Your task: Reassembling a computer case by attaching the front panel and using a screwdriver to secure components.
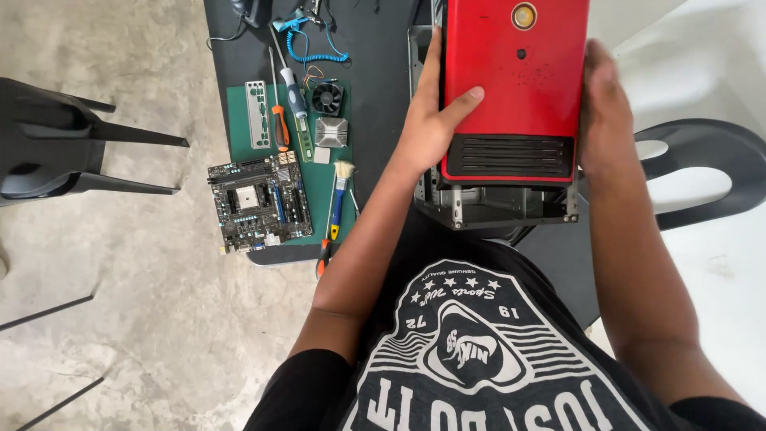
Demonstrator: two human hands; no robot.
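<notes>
The left hand (pixel 427 128) holds the left side of a red computer case (pixel 511 88), with its thumb lying flat on the red front. The right hand (pixel 604 112) presses on the right side, fingers (pixel 594 68) closed around the edge. The case rests on the black bench (pixel 383 72), with its grey metal frame open at the bottom. To the left lies a green mat (pixel 319 179). On it sit a dark circuit board (pixel 259 203), an orange screwdriver (pixel 279 120), a small fan (pixel 326 97), a silver block (pixel 330 132) and a little brush (pixel 341 191). A curly blue cord (pixel 315 48) lies behind
</notes>
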